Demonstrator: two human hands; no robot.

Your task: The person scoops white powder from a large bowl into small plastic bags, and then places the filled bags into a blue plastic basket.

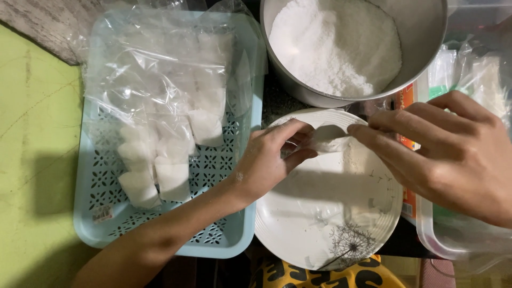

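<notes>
A small clear bag (328, 140) is held between both hands over the far rim of a white plate (320, 213). The bag is pinched by the left hand (266, 162) at its left edge, thumb and fingers closed on the plastic, and by the right hand (453, 152) at its right edge, fingertips pressed together on it. The mouth of the bag appears to be pulled apart between the two grips; what is inside cannot be told.

The plate is set between a pale blue basket (229, 234) on the left and a clear plastic box (437, 240) on the right. A dandelion figure is printed near the plate's near rim, and a few white grains are scattered on its surface.

In the basket, small packets (160, 170) of white powder are laid — each wrapped in clear plastic, several touching one another — with loose plastic film heaped over the far half.

Just beyond the plate a steel bowl (426, 32) is placed, filled to a good depth with white powder (336, 48). The basket rests on a green surface (37, 133) at the left.
</notes>
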